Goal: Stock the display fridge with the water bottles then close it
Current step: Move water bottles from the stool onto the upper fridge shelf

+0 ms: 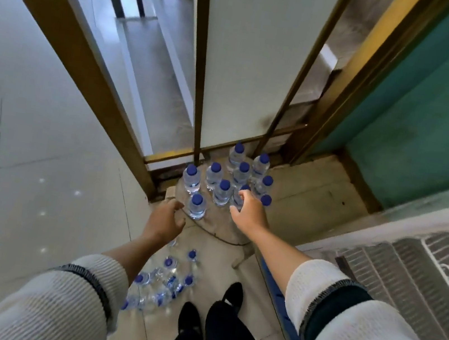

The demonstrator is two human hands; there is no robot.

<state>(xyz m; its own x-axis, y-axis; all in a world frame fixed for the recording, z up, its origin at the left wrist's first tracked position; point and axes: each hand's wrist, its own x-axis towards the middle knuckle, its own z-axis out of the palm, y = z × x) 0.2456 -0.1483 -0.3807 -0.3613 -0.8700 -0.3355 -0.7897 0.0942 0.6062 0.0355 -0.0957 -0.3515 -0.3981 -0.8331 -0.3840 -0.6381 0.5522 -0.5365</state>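
Note:
Several clear water bottles with blue caps stand upright on a low round stool ahead of me. My right hand is over the right side of the group, fingers wrapped round one bottle just under its cap. My left hand hovers beside the nearest bottle, fingers curled and apart, holding nothing. The display fridge stands open at the right, with white wire shelves showing.
More bottles lie in a plastic-wrapped pack on the floor under my left arm. A gold metal frame with glass panels rises behind the stool. A teal wall is at the right. My feet stand close to the stool.

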